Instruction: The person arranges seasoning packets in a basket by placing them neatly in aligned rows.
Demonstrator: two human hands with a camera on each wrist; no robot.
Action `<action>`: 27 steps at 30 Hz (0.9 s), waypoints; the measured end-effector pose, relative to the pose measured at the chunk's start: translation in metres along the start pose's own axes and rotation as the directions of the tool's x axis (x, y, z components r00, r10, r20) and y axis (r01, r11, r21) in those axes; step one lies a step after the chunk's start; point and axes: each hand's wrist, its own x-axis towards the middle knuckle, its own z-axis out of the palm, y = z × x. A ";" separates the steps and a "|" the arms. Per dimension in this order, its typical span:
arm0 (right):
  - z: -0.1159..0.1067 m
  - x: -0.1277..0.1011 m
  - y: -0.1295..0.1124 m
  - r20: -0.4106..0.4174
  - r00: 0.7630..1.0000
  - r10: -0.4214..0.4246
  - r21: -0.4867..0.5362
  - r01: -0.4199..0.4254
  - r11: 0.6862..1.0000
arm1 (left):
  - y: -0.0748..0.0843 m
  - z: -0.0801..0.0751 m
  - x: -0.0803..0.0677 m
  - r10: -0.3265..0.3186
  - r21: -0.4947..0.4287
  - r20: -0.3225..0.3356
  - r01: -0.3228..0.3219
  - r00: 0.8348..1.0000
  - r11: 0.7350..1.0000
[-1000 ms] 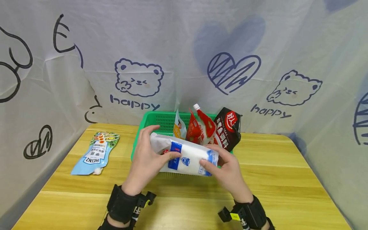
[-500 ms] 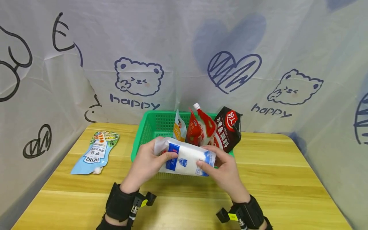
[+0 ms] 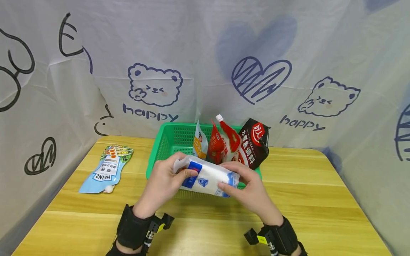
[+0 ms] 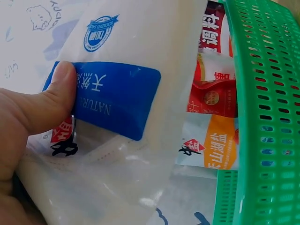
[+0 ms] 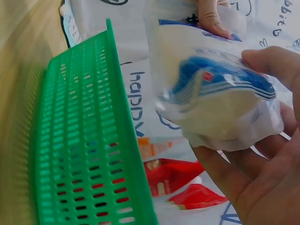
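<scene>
A white, blue-banded bag of salt [image 3: 208, 180] is held in both hands above the front of a green plastic basket [image 3: 160, 142]. My left hand [image 3: 164, 181] grips its left end, thumb [image 4: 61, 86] pressed on the blue label. The right hand [image 3: 251, 188] holds the other end between a thumb on the near face and fingers behind, as the right wrist view shows. Inside the basket, leaning side by side, are an orange-and-white packet [image 3: 200, 144], a red pouch [image 3: 216, 144], a red white-capped spout pouch [image 3: 231, 140] and a black seasoning packet [image 3: 254, 142].
On the wooden table [image 3: 307, 192], left of the basket, lies a light-blue Heinz sauce pouch [image 3: 105, 172] with a white cap. A pale cloth [image 3: 205, 46] with drawings hangs behind and at both sides.
The bag of salt has shifted slightly down and tilts a little more. Left-hand fingers, earlier raised above the bag's left end, have come down around it. The basket has not moved.
</scene>
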 end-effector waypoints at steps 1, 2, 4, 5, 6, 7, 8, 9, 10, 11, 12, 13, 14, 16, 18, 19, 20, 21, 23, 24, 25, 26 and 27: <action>-0.001 0.000 -0.001 0.011 1.000 -0.014 -0.022 0.015 1.000 | 0.001 0.000 0.000 0.014 0.012 0.003 -0.014 1.000 1.000; -0.001 0.000 -0.001 0.023 0.999 -0.031 -0.043 0.032 0.999 | 0.002 0.000 -0.001 0.029 0.024 0.009 -0.029 1.000 0.999; -0.001 0.000 -0.003 0.050 0.997 -0.058 -0.080 0.062 0.995 | 0.003 0.000 -0.001 0.059 0.057 0.025 -0.060 0.998 0.997; -0.001 0.000 -0.004 0.066 0.996 -0.067 -0.099 0.074 0.992 | 0.004 0.000 -0.001 0.074 0.077 0.031 -0.076 0.997 0.994; -0.001 0.000 -0.005 0.082 0.994 -0.073 -0.111 0.082 0.990 | 0.004 0.000 -0.002 0.088 0.099 0.040 -0.092 0.995 0.991; 0.000 0.000 -0.006 0.099 0.993 -0.069 -0.118 0.081 0.990 | 0.004 0.001 -0.002 0.099 0.120 0.050 -0.105 0.994 0.987; 0.000 0.000 -0.006 0.117 0.991 -0.065 -0.127 0.079 0.989 | 0.005 0.002 -0.002 0.110 0.143 0.059 -0.118 0.992 0.983; 0.001 -0.001 -0.007 0.136 0.989 -0.055 -0.136 0.074 0.988 | 0.005 0.002 -0.002 0.117 0.163 0.067 -0.127 0.991 0.978; 0.002 -0.001 -0.008 0.155 0.987 -0.045 -0.147 0.068 0.987 | 0.005 0.003 -0.002 0.120 0.178 0.076 -0.132 0.990 0.975; 0.003 -0.001 -0.009 0.173 0.984 -0.035 -0.155 0.062 0.986 | 0.006 0.004 -0.003 0.122 0.196 0.083 -0.136 0.989 0.971; 0.004 -0.001 -0.009 0.190 0.981 -0.025 -0.163 0.057 0.985 | 0.006 0.005 -0.003 0.124 0.211 0.093 -0.141 0.988 0.967; 0.005 0.000 -0.009 0.205 0.979 -0.017 -0.170 0.053 0.984 | 0.006 0.005 -0.003 0.124 0.224 0.102 -0.144 0.987 0.964; 0.006 0.000 -0.009 0.216 0.976 -0.012 -0.179 0.052 0.983 | 0.006 0.006 -0.003 0.125 0.234 0.110 -0.147 0.986 0.961; 0.007 0.000 -0.007 0.230 0.973 -0.003 -0.192 0.049 0.980 | 0.006 0.006 -0.003 0.126 0.249 0.122 -0.154 0.984 0.956; 0.008 0.000 -0.005 0.232 0.973 -0.004 -0.198 0.051 0.979 | 0.006 0.006 -0.003 0.135 0.259 0.129 -0.165 0.982 0.952; 0.009 0.000 -0.004 0.230 0.973 -0.007 -0.199 0.054 0.979 | 0.006 0.006 -0.003 0.136 0.262 0.130 -0.166 0.982 0.951; 0.009 0.000 -0.003 0.227 0.974 -0.010 -0.198 0.056 0.979 | 0.005 0.006 -0.003 0.135 0.262 0.130 -0.165 0.982 0.951; 0.010 0.000 -0.001 0.224 0.975 -0.014 -0.196 0.058 0.979 | 0.005 0.006 -0.003 0.134 0.261 0.130 -0.164 0.982 0.951; 0.011 0.000 0.001 0.217 0.976 -0.026 -0.185 0.067 0.980 | 0.005 0.006 -0.003 0.124 0.256 0.131 -0.155 0.984 0.954; 0.011 -0.001 0.001 0.212 0.977 -0.030 -0.182 0.069 0.981 | 0.005 0.006 -0.003 0.119 0.255 0.134 -0.150 0.984 0.955; 0.012 -0.001 0.002 0.208 0.977 -0.035 -0.179 0.073 0.981 | 0.005 0.005 -0.003 0.111 0.255 0.135 -0.143 0.985 0.956; 0.012 -0.001 0.003 0.204 0.978 -0.039 -0.176 0.076 0.982 | 0.005 0.005 -0.003 0.107 0.257 0.138 -0.140 0.985 0.956; 0.013 -0.001 0.003 0.201 0.979 -0.044 -0.173 0.079 0.982 | 0.005 0.004 -0.003 0.108 0.264 0.138 -0.142 0.984 0.954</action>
